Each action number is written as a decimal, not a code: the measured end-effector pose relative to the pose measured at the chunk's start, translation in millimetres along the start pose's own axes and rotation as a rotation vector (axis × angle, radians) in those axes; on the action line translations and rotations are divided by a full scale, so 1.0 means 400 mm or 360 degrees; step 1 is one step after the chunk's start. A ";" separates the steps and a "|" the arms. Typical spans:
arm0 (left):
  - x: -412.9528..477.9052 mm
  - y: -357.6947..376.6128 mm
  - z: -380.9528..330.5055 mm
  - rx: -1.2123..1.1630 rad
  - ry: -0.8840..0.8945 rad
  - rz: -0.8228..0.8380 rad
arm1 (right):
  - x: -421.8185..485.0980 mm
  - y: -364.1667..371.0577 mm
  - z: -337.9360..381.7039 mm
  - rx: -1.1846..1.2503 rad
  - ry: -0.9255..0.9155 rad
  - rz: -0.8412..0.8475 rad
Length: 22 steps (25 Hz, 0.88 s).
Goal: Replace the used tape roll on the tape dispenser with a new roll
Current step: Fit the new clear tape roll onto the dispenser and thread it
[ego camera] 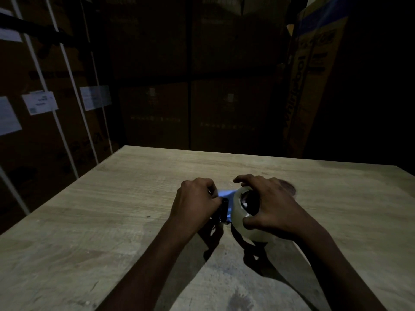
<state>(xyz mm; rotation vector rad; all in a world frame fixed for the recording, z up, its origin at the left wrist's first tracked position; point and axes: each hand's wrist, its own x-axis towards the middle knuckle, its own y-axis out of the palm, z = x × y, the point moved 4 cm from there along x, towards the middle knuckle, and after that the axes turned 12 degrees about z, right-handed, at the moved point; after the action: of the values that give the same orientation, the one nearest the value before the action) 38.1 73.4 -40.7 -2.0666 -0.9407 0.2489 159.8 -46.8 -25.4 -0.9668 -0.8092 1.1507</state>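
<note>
A tape dispenser (224,204) with a blue plate and a black roller is held just above the wooden table (112,221). My left hand (195,200) grips its front end by the roller. A clear, pale tape roll (239,212) sits on the dispenser's hub, and my right hand (269,205) is wrapped over it, thumb on the near rim and fingers across the top. The dispenser's handle is hidden beneath my hands. A brown round thing (289,187), perhaps a cardboard tape core, lies on the table just behind my right hand, mostly hidden.
The room is dim. Stacked cardboard cartons (190,108) stand close behind the table. Strapped boxes with white labels (40,104) rise on the left. A tall carton (314,75) leans at the right.
</note>
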 end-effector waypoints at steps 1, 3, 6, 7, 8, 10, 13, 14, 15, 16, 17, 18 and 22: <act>-0.001 0.000 -0.002 -0.0003 -0.0003 0.0001 | 0.000 0.000 0.000 -0.0001 0.0000 -0.0002; -0.004 0.000 -0.005 0.0031 -0.0006 -0.0016 | -0.002 0.000 0.000 -0.0005 -0.0004 -0.0016; -0.007 0.001 -0.010 0.0105 0.0011 -0.0061 | -0.004 -0.002 0.002 -0.0015 -0.0013 -0.0029; -0.007 0.002 -0.010 0.0112 0.0012 -0.0064 | -0.004 -0.002 0.003 -0.0021 -0.0017 -0.0034; -0.007 0.003 -0.010 0.0117 0.0008 -0.0062 | -0.004 -0.002 0.003 -0.0028 -0.0020 -0.0039; -0.006 0.004 -0.007 0.0145 0.0002 -0.0066 | -0.005 -0.001 0.004 -0.0029 -0.0025 -0.0038; -0.001 0.005 0.002 0.0257 0.0005 -0.0074 | -0.005 0.002 0.005 -0.0045 -0.0028 -0.0037; 0.001 0.007 0.005 0.0284 0.0007 -0.0065 | -0.005 0.003 0.006 -0.0066 -0.0032 -0.0043; 0.003 0.009 0.008 0.0297 0.0009 -0.0053 | -0.005 0.003 0.006 -0.0085 -0.0037 -0.0048; 0.005 0.010 0.011 0.0298 0.0006 -0.0043 | -0.005 0.003 0.007 -0.0098 -0.0041 -0.0049; 0.006 0.011 0.013 0.0297 0.0000 -0.0037 | -0.004 0.004 0.006 -0.0103 -0.0044 -0.0042; 0.008 0.010 0.015 0.0294 -0.0011 -0.0034 | -0.004 0.005 0.005 -0.0107 -0.0045 -0.0027; 0.010 0.013 0.026 0.0257 -0.0044 -0.0011 | 0.001 0.015 -0.002 -0.0155 -0.0027 0.0058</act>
<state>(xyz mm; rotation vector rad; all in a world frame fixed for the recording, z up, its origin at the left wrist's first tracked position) 38.7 80.5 -50.8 -1.9163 -0.9138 0.3396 158.2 -45.6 -31.2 -1.0570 -0.8709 1.1607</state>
